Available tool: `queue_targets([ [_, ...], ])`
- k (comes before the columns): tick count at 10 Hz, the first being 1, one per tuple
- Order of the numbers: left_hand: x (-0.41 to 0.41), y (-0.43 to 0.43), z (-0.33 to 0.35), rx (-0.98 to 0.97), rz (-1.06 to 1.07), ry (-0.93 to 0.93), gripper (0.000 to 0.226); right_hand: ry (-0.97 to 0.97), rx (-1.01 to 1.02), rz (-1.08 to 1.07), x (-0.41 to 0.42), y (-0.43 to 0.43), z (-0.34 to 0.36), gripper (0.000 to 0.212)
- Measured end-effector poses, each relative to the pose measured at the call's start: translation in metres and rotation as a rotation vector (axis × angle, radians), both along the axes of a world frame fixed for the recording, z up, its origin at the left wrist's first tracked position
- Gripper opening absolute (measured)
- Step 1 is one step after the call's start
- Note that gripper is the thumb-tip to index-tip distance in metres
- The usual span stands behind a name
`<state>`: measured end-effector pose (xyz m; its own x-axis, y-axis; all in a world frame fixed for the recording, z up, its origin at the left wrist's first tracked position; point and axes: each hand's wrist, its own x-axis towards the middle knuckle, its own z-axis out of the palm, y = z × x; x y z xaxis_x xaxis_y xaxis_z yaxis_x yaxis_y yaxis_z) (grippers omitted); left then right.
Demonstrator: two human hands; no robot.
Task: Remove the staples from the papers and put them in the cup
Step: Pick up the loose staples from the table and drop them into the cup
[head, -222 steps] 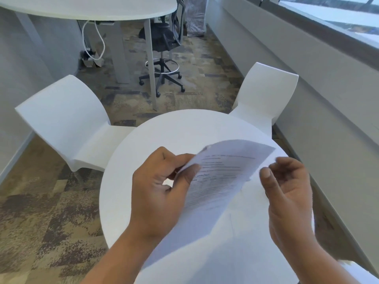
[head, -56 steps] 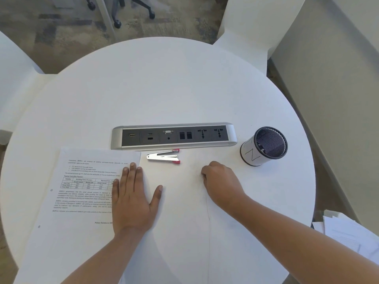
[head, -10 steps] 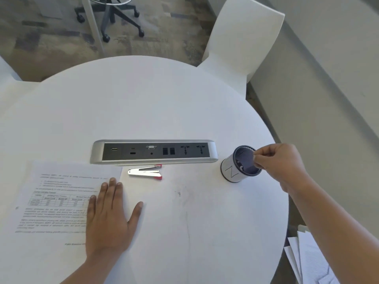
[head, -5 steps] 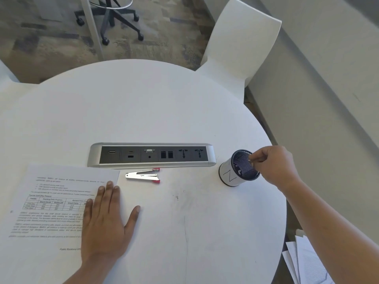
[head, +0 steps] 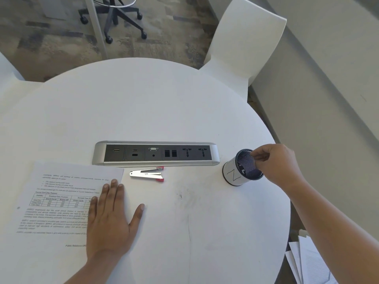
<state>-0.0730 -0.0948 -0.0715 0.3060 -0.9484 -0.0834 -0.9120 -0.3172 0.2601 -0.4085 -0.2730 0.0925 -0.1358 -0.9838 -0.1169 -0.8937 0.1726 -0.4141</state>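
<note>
A: Nearest item?
B: Left hand (head: 110,220), palm down and flat, fingers together, thumb splayed out to the right. Grip spread, holding nothing; it presses the right edge of the printed paper (head: 59,203) on the round white worktop (head: 155,103).

A: The sheet itself?
B: One page showing, text and a small table, lying flat at the near left. No staple can be made out on it.

A: Next row back?
B: Staple remover (head: 147,174), silver with red tips, lying on its side just beyond the left fingertips, close in front of the power and data socket strip (head: 155,153).

A: Right side?
B: Right hand (head: 274,163), forearm reaching in from the lower right, wrist bent, fingers curled with their tips bunched at the mouth of the mesh cup (head: 242,169). Grip pinched together; whether a staple sits between the tips is too small to tell.

A: The cup?
B: Upright, dark mesh inside, white wrap marked "N", right of the strip's end. Small pale bits lie inside it.

A: Farthest?
B: White chair (head: 246,37) beyond the worktop; loose papers on the floor (head: 307,261), lower right.
</note>
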Motion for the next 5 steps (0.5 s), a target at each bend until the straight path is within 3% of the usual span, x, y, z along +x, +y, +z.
queue_targets([
  [1,-0.001,-0.002,0.002,0.005,0.002,-0.004,0.085,-0.090,-0.046,0.022,0.016,0.010,0.006,0.020],
  [2,-0.002,-0.004,0.005,0.011,-0.005,-0.001,0.085,-0.104,0.007,0.182,0.047,0.028,-0.002,0.020],
  [4,0.000,-0.001,0.004,0.020,0.007,0.005,0.084,0.132,0.146,0.497,0.104,0.063,-0.071,0.038],
  [5,-0.001,-0.002,0.004,0.012,0.010,0.021,0.084,0.248,0.201,0.537,0.119,0.067,-0.085,0.031],
])
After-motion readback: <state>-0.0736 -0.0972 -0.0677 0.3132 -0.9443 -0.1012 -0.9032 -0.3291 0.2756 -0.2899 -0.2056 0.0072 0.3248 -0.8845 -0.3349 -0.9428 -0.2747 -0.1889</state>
